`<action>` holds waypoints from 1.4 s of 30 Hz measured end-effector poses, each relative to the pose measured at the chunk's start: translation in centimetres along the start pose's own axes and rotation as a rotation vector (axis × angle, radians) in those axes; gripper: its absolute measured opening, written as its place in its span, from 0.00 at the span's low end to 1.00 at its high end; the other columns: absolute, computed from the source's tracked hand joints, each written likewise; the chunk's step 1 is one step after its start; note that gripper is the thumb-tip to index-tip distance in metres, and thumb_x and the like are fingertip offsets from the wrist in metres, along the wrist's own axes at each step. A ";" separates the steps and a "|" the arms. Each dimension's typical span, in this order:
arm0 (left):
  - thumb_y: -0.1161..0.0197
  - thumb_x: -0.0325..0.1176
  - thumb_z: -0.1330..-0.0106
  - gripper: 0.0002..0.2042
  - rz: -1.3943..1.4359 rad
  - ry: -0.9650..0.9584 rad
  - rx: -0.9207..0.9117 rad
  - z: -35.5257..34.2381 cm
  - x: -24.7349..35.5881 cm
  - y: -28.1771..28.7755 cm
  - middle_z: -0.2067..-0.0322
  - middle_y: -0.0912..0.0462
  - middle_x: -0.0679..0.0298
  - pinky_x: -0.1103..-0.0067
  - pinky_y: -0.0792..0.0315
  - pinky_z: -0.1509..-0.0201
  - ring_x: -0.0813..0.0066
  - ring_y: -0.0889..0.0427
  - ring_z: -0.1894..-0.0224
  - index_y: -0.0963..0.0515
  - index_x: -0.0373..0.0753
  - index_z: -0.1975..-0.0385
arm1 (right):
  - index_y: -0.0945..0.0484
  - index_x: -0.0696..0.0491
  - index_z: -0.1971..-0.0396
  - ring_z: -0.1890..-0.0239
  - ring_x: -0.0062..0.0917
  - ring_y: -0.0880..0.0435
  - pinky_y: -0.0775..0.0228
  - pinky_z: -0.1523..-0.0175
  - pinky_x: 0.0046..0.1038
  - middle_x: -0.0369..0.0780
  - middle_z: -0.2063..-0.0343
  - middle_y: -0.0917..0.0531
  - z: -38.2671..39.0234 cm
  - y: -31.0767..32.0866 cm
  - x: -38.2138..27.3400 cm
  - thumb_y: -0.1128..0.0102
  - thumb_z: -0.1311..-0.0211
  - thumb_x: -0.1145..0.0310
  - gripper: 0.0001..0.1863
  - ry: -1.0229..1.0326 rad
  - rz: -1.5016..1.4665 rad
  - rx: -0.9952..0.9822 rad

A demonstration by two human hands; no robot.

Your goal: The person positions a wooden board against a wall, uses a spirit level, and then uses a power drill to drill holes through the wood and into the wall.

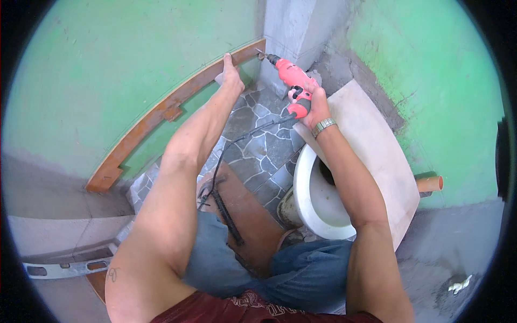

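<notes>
My right hand (pixel 312 102) grips a red corded drill (pixel 295 76) by its handle. The drill's bit meets the far right end of a long brown wooden board (pixel 188 86), close to the wall corner. This board runs along the green wall and has small wooden blocks on its lower edge. My left hand (pixel 231 76) holds the board a little left of the drill, thumb over its upper edge; the other fingers are mostly hidden. From the drill a black cord (pixel 239 139) hangs down toward the hammer-like tool (pixel 223 210) near my knees.
A white toilet bowl (pixel 304 202) stands to the right, beside a large pale sheet (pixel 377 156). An orange pipe (pixel 431 184) sticks out of the right wall. A metal spirit level (pixel 70 271) lies at lower left. Stone-patterned tiles (pixel 258 145) cover the floor.
</notes>
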State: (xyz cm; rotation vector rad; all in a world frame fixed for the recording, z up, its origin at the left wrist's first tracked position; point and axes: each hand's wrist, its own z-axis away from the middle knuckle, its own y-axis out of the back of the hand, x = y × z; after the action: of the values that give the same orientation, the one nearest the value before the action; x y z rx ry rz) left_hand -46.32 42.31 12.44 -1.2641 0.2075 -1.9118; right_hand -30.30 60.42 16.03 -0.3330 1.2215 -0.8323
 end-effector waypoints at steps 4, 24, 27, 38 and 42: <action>0.29 0.54 0.42 0.41 -0.030 -0.019 -0.003 -0.5 -0.5 0.4 0.44 0.24 0.45 0.60 0.40 0.30 0.53 0.24 0.41 0.35 0.26 0.40 | 0.33 0.59 0.45 0.66 0.36 0.16 0.23 0.70 0.33 0.46 0.64 0.21 0.8 -0.3 0.1 0.51 0.33 0.64 0.21 0.010 0.051 0.013; 0.31 0.56 0.41 0.41 -0.044 -0.002 -0.055 -1.9 -1.2 0.2 0.44 0.24 0.44 0.65 0.39 0.30 0.53 0.24 0.42 0.36 0.26 0.40 | 0.32 0.55 0.50 0.71 0.37 0.19 0.23 0.71 0.35 0.46 0.65 0.23 0.8 -1.7 2.0 0.45 0.41 0.69 0.19 0.031 -0.018 0.142; 0.30 0.55 0.41 0.43 -0.029 0.017 -0.055 -2.5 -1.3 0.5 0.43 0.25 0.43 0.65 0.40 0.29 0.52 0.25 0.41 0.39 0.25 0.39 | 0.32 0.55 0.52 0.72 0.37 0.19 0.23 0.71 0.36 0.46 0.65 0.23 0.5 -1.3 1.3 0.45 0.41 0.69 0.18 0.041 0.056 0.101; 0.26 0.56 0.46 0.39 -0.082 0.059 0.008 -1.6 -1.1 0.7 0.55 0.18 0.53 0.67 0.27 0.48 0.61 0.18 0.56 0.30 0.27 0.47 | 0.33 0.54 0.50 0.70 0.35 0.21 0.22 0.64 0.47 0.45 0.64 0.24 0.4 -2.9 4.4 0.48 0.38 0.71 0.16 0.060 -0.077 0.185; 0.28 0.55 0.44 0.37 -0.085 -0.004 -0.075 -3.6 1.1 2.0 0.56 0.18 0.53 0.66 0.27 0.48 0.60 0.18 0.56 0.30 0.30 0.46 | 0.33 0.56 0.50 0.70 0.36 0.21 0.21 0.66 0.42 0.46 0.64 0.24 2.0 -6.0 4.9 0.47 0.39 0.73 0.17 0.009 -0.245 0.146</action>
State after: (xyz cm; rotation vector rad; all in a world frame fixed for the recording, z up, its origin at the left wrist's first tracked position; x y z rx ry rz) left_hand -48.43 39.23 10.44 -1.3447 0.2284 -1.9900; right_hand -30.25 52.55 17.13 -0.3652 1.1349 -1.1292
